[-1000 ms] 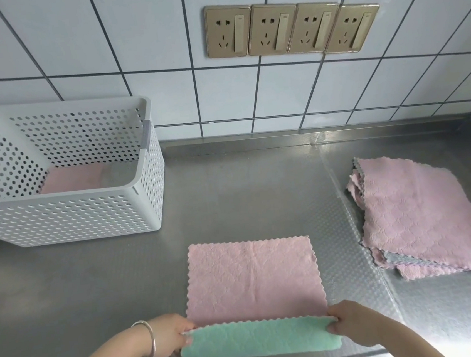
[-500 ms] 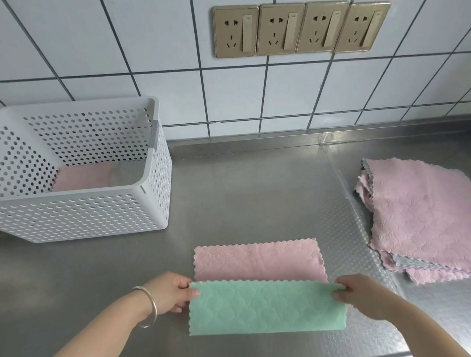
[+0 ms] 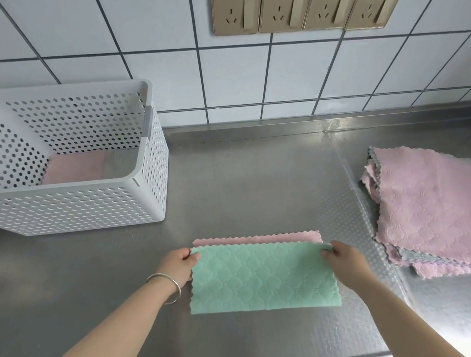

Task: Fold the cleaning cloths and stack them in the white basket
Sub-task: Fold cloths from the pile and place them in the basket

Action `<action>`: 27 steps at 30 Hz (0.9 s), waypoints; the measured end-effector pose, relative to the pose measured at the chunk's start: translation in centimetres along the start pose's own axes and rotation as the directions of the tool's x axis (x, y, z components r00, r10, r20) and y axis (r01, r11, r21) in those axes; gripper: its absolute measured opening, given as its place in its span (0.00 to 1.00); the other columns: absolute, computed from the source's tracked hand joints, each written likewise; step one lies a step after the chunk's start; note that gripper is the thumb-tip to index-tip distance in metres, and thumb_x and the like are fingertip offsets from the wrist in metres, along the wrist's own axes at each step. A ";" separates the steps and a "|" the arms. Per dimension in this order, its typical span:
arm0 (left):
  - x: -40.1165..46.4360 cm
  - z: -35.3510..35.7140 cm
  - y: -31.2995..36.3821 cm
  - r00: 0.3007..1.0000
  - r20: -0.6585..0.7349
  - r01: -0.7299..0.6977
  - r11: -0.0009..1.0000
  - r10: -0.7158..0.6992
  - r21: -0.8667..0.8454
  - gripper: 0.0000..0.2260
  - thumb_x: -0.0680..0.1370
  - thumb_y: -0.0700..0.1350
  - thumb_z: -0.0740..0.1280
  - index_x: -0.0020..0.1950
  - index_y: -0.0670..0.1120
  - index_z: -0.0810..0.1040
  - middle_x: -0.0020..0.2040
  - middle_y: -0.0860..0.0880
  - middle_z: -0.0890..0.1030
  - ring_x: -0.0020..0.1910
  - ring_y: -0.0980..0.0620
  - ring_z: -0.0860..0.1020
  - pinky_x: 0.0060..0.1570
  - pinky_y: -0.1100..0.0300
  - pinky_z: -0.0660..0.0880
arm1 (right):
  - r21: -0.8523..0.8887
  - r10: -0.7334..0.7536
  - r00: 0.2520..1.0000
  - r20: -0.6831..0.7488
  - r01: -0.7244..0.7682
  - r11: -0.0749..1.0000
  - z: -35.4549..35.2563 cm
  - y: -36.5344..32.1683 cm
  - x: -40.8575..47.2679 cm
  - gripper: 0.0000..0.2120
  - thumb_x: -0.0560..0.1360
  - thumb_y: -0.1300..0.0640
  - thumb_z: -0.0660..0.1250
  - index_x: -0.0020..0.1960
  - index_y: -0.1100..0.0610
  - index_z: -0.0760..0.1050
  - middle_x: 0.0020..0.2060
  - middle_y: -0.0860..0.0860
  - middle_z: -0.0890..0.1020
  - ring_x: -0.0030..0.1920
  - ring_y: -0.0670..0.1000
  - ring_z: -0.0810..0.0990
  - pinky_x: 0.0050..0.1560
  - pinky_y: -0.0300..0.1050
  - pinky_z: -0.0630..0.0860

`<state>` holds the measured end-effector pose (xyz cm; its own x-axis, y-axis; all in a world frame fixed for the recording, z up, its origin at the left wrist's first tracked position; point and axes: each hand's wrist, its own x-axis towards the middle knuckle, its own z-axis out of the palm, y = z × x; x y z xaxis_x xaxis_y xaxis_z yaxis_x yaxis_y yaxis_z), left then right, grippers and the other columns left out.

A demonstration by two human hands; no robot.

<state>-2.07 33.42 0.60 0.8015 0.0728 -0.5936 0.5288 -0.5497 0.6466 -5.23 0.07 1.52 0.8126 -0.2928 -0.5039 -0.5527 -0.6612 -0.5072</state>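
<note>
Cloths first: the one being worked on (image 3: 263, 277) sits right between the two hands, mint-green side up, with a thin strip of its pink side peeking out just past the fingertips. So it's folded over on itself and the top edge hasn't quite met the far edge yet.

Left hand (image 3: 179, 264) pinches the far-left corner of the green flap, right hand (image 3: 343, 257) pinches the far-right corner, thumbs on top. Hands are well apart, one per corner, which makes sense: holding both ends keeps the flap taut and square so the scalloped edges line up instead of going crooked.

White basket (image 3: 66, 207) is off beyond the left hand, up against the tiled wall, and there's already a pink folded cloth (image 3: 74, 167) lying in the bottom of it. The unfolded pile (image 3: 435, 212) is out past the right hand, pink on top with a grey one poking out lower down. Handy layout, I'd say: grab from the right, fold in the middle, drop on the left.

My guess is this is the first fold nearly finished, with probably another fold to go before it fits the basket. Plenty left in the pile, so the task looks early on.
</note>
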 end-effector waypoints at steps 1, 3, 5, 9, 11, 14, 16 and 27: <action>0.2 0.1 -0.1 1.000 -0.011 -0.004 1.000 0.005 0.016 0.09 0.79 0.43 0.63 0.38 0.44 0.73 0.28 0.48 0.71 0.29 0.50 0.71 0.43 0.51 0.77 | -0.005 0.003 1.000 -0.010 -0.003 1.000 0.1 -0.2 0.2 0.10 0.77 0.57 0.59 0.44 0.64 0.73 0.31 0.53 0.72 0.30 0.49 0.67 0.29 0.43 0.60; 0.7 0.3 -0.2 0.998 -0.055 -0.017 0.995 0.022 0.094 0.12 0.78 0.44 0.63 0.35 0.45 0.72 0.29 0.47 0.73 0.30 0.49 0.72 0.39 0.52 0.75 | -0.013 0.004 1.000 -0.023 -0.004 1.000 0.3 -0.7 0.6 0.10 0.78 0.57 0.58 0.45 0.63 0.73 0.31 0.53 0.72 0.29 0.49 0.67 0.28 0.42 0.60; 1.1 0.5 -0.3 0.994 -0.097 -0.024 0.984 0.041 0.175 0.14 0.78 0.45 0.63 0.32 0.46 0.69 0.28 0.48 0.71 0.29 0.49 0.70 0.31 0.57 0.66 | -0.034 0.006 1.000 -0.026 -0.007 0.999 0.4 -1.0 0.9 0.10 0.78 0.56 0.57 0.45 0.61 0.74 0.31 0.52 0.73 0.29 0.49 0.67 0.27 0.41 0.61; 1.4 0.7 0.0 0.990 -0.130 -0.018 0.968 0.052 0.252 0.13 0.79 0.46 0.62 0.35 0.44 0.70 0.29 0.48 0.71 0.30 0.50 0.68 0.28 0.60 0.60 | -0.050 0.006 0.999 -0.042 -0.008 0.999 0.4 -1.3 1.5 0.10 0.78 0.56 0.58 0.44 0.61 0.73 0.30 0.52 0.73 0.28 0.49 0.67 0.26 0.41 0.61; 1.7 0.7 0.0 0.990 -0.130 -0.014 0.967 0.049 0.253 0.12 0.79 0.47 0.62 0.37 0.42 0.71 0.29 0.48 0.70 0.31 0.49 0.68 0.29 0.60 0.60 | -0.054 0.013 0.999 -0.051 -0.016 0.998 0.5 -1.4 1.6 0.11 0.78 0.56 0.58 0.43 0.62 0.73 0.31 0.53 0.73 0.29 0.49 0.67 0.27 0.41 0.61; 2.1 0.7 -0.3 0.989 -0.142 -0.013 0.968 0.050 0.250 0.14 0.79 0.47 0.62 0.34 0.44 0.69 0.28 0.48 0.69 0.32 0.47 0.67 0.29 0.59 0.60 | -0.040 0.030 0.996 -0.079 -0.033 0.999 0.8 -1.4 1.9 0.12 0.78 0.57 0.59 0.43 0.64 0.74 0.30 0.53 0.73 0.29 0.49 0.67 0.27 0.41 0.61; 2.2 0.9 -0.3 0.987 -0.153 -0.005 0.970 0.044 0.243 0.16 0.78 0.46 0.63 0.31 0.46 0.66 0.27 0.49 0.67 0.31 0.48 0.66 0.29 0.59 0.60 | -0.028 0.037 0.994 -0.103 -0.040 0.999 1.2 -1.3 2.1 0.12 0.78 0.57 0.60 0.42 0.65 0.74 0.30 0.53 0.73 0.29 0.49 0.67 0.27 0.41 0.62; 2.3 1.6 0.0 0.978 -0.211 0.043 0.987 -0.009 0.157 0.18 0.79 0.47 0.62 0.66 0.39 0.73 0.61 0.42 0.78 0.60 0.44 0.75 0.58 0.58 0.68 | 0.024 0.132 0.974 -0.185 -0.130 0.991 2.2 -1.2 3.0 0.13 0.77 0.52 0.62 0.38 0.58 0.74 0.28 0.51 0.74 0.28 0.49 0.70 0.27 0.39 0.64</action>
<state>-0.72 32.28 -1.55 0.8376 0.2512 -0.4851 0.5121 -0.6702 0.5372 -2.58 1.50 -0.90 0.7524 -0.5002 -0.4285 -0.6580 -0.6005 -0.4543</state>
